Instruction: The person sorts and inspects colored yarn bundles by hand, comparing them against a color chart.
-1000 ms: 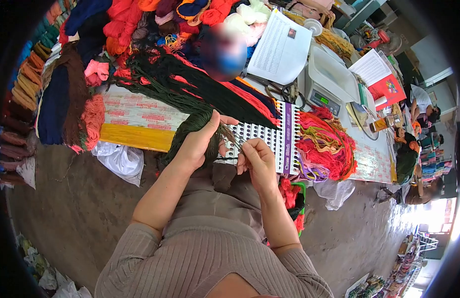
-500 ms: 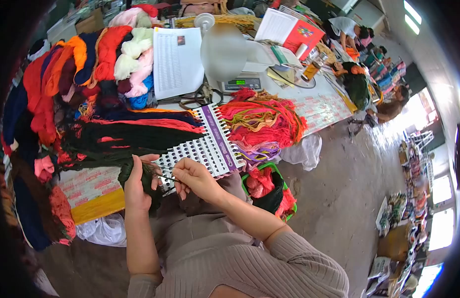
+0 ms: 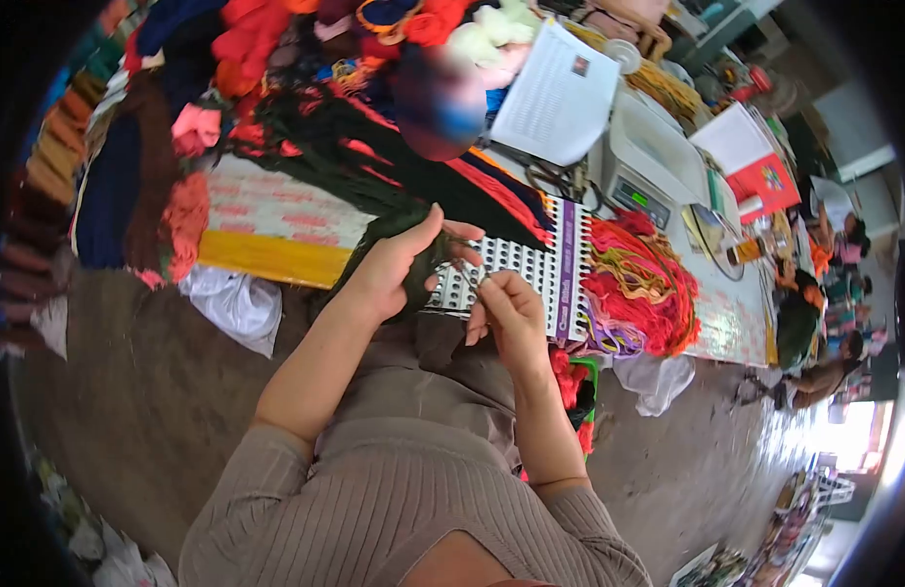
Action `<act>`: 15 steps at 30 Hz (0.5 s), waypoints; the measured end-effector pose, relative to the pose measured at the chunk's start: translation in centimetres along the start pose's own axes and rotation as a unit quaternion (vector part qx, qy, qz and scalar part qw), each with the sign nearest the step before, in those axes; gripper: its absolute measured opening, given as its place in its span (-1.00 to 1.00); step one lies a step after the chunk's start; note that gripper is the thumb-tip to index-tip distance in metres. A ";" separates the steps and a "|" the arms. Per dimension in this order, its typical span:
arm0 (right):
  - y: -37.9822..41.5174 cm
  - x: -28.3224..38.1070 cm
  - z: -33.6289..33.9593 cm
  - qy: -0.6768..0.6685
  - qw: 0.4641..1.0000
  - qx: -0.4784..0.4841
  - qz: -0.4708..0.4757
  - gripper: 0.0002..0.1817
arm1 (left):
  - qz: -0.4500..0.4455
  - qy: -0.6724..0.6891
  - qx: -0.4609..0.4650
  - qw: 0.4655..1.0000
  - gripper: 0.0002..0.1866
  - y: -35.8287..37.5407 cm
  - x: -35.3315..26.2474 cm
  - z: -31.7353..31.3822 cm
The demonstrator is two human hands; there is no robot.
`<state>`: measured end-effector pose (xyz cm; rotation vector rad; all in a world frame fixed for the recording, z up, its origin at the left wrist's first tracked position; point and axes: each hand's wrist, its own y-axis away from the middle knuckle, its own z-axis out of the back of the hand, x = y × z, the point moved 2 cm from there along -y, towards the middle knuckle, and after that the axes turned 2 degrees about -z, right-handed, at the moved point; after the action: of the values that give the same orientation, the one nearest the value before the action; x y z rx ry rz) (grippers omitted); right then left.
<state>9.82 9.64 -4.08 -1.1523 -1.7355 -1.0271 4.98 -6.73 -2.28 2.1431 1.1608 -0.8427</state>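
Currently, a bundle of dark green yarn (image 3: 376, 233) hangs from the left hand (image 3: 386, 272), which is curled around it, thumb raised and fingers reaching toward the right hand (image 3: 511, 311). That right hand is narrowed to a pinch, thumb against forefinger, at thin strands coming from the bundle; the blur hides exactly how many. Compared with half a second ago, the bundle is in the same grasp and the hands are again close together, with only a short gap between. The view has swung round, however: the right forearm, which slanted in from the side, now rises nearly upright.

Just behind the fingers lies a white card with rows of holes and a purple strip (image 3: 568, 269) lettered "Cross Stitch". Lengths of black and coral yarn (image 3: 413, 186) stretch beyond the left hand, and a tangled heap of red and multicoloured yarn (image 3: 643, 289) sits to the right of the right hand. Below that heap, a green basket (image 3: 592, 391), plainly seen half a second ago, is now mostly hidden by the right forearm. Farther beyond the hands, the desk (image 3: 266, 256) carries a printed sheet (image 3: 555, 93), a scale (image 3: 636, 203) and a red booklet (image 3: 762, 184).
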 end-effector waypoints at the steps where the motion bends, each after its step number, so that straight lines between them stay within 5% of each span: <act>1: -0.1 -0.1 0.0 0.006 1.000 -0.002 0.007 -0.82 | -0.007 -0.004 0.001 1.000 -0.47 -0.2 0.1 0.1; 10: -0.2 -0.2 -0.1 0.005 1.000 -0.029 0.009 -0.78 | -0.002 -0.002 -0.006 1.000 -0.48 -0.3 0.2 0.5; 13: -0.2 0.2 -0.3 0.130 0.991 0.005 -0.022 -0.84 | 0.004 -0.037 -0.034 0.999 -0.48 -0.1 0.0 0.7; 15: -0.3 0.4 -0.2 0.309 0.949 0.004 0.065 -0.87 | 0.014 -0.099 -0.023 0.995 -0.51 0.4 -0.4 1.5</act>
<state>9.46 9.53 -3.65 -0.8041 -1.1487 -1.1437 4.81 -8.18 -2.90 1.9825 1.0374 -0.9815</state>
